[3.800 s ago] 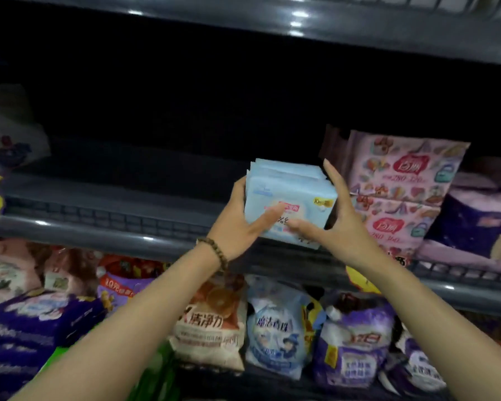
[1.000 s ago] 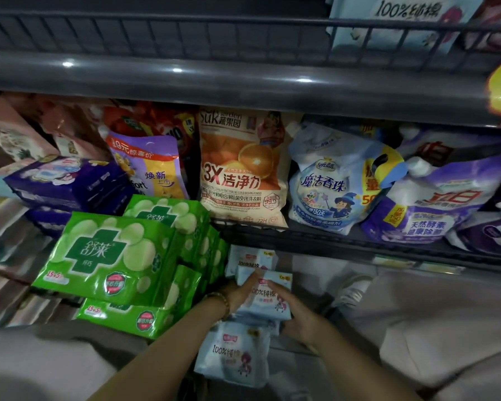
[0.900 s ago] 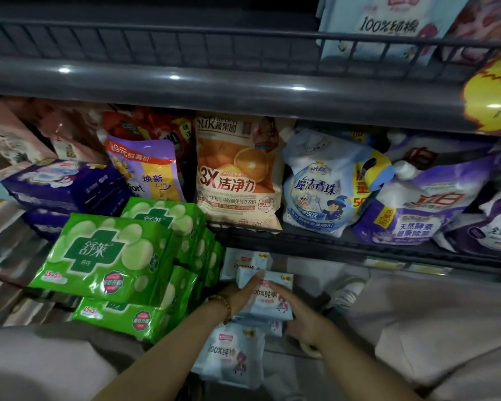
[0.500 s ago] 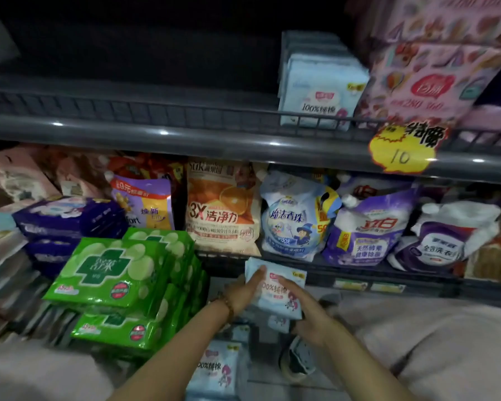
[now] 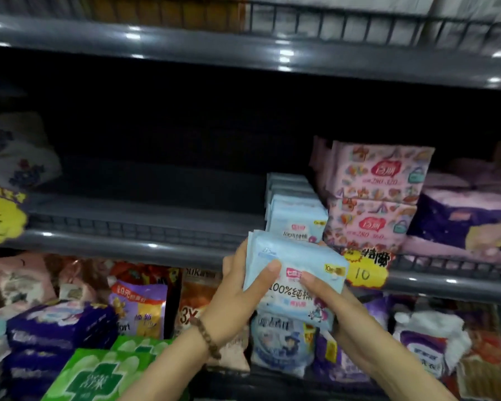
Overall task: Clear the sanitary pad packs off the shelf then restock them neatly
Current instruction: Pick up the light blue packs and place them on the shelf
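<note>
While both hands hold it, a light blue pad pack (image 5: 297,280) sits in the air just in front of the grey shelf (image 5: 128,224).

The left hand (image 5: 237,296) grips the pack's left side, with its thumb lying flat across the front and its fingers tucked behind. A brown bead bracelet (image 5: 206,337) goes around that wrist. The right hand (image 5: 342,316) holds the pack from below and from the right, with its thumb pressed on the front near the pink label. Both arms reach up from the bottom of the view. Just behind the held pack, a row of blue packs (image 5: 294,209) stands on the shelf. It is right beside two stacked pink packs (image 5: 373,198). A yellow price tag (image 5: 365,270) hangs on the shelf's front edge, close to the pack's right corner. Green packs (image 5: 99,374) are low on the left.
</note>
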Motion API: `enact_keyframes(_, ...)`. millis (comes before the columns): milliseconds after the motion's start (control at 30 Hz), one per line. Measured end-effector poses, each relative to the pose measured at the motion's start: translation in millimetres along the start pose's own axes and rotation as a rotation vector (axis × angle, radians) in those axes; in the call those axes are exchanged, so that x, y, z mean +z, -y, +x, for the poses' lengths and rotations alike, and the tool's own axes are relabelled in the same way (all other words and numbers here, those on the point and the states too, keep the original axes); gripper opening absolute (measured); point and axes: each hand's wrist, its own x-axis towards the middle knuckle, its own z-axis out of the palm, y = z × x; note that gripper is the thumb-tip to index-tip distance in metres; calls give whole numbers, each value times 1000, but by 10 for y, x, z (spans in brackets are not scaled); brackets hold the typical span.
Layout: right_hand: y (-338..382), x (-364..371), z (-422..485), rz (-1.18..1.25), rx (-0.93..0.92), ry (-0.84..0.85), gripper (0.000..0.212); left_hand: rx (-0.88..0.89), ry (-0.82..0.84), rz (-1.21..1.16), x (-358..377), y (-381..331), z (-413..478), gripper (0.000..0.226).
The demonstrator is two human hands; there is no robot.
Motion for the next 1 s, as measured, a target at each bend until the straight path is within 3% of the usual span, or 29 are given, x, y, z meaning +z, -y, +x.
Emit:
enact_keyframes(133, 385, 52, 273, -163, -156, 26, 106, 164, -74, 61, -177, -270, 309, 83)
enact_keyframes(300, 801, -18, 751, -292, -359, 57, 80, 270, -107, 85, -290, -421, 893, 80)
enact_keyframes(467, 964, -241, 1420, -434, -400, 47, 75, 282, -18, -89, -260, -284, 1620, 101)
enact_keyframes(567, 984, -405, 1894, -484, -371, 47, 68, 223, -64, -86, -206, -175, 2056, 81)
enact_keyframes(700, 881, -551, 2374, -454, -367, -78, 65, 109, -139, -128, -122, -30, 2502, 61)
enact_keyframes(867, 647, -647, 2727, -485, -525, -275, 68, 185, -96, -178, 1, 205, 2800, 36)
enact_keyframes(1000, 573, -737, 2800, -742, -687, -383, 58, 184, -83, -74, 64, 296, 3052, 34)
